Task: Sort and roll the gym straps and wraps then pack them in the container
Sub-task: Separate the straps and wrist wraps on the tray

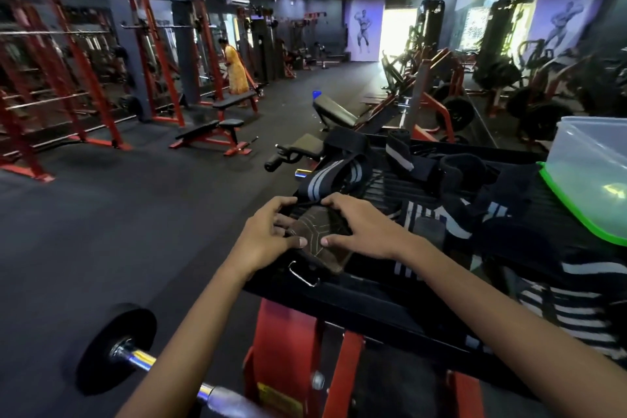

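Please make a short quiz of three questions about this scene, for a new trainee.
1. True or false: both hands are on the brown pad.
2. Where does the clear container stand?
A. on the floor
B. at the right end of the black platform
C. on a bench
3. Fill in: the metal buckle lies near the ____ wrist.

Key
1. True; the thumbs and fingers of both press on it.
2. B; its green lid lies beside it.
3. Left.
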